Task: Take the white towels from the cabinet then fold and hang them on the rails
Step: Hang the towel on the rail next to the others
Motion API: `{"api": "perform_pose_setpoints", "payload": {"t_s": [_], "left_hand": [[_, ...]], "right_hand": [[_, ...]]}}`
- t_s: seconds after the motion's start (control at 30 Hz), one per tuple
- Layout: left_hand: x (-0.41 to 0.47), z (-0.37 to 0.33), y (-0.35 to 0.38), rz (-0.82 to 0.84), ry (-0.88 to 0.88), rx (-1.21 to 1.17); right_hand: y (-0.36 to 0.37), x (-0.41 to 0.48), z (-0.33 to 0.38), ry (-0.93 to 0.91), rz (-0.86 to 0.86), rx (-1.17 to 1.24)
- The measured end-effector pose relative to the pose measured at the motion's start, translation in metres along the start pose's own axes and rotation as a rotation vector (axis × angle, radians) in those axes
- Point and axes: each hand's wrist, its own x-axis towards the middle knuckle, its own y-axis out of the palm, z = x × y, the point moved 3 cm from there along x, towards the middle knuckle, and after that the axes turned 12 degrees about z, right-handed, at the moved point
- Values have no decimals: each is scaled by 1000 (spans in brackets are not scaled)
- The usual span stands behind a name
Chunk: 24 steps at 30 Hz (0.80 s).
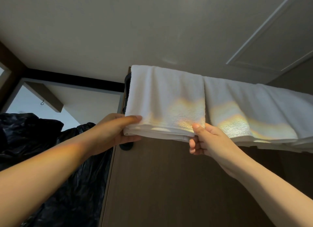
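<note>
White towel (166, 98): folded terry rectangle, nubbly pile, hung high, top fold running left-right, hems pointing down. Left hand (116, 133) pinches lower-left corner; right hand (208, 142) pinches lower-right corner. Second towel (254, 108) hangs just beside, right.

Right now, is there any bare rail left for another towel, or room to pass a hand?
No bare rail shows: the held towel meets the next towel, which runs to the frame's right edge. The left hand and right hand crowd its hem. Free room: below, across the brown panel.
</note>
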Motion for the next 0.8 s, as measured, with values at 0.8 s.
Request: {"api": "perform_pose_setpoints", "payload": {"t_s": [0.8], "left_hand": [[-23, -16, 17, 35, -38, 97]], "right_hand": [[-1, 0, -14, 74, -141, 64]]}}
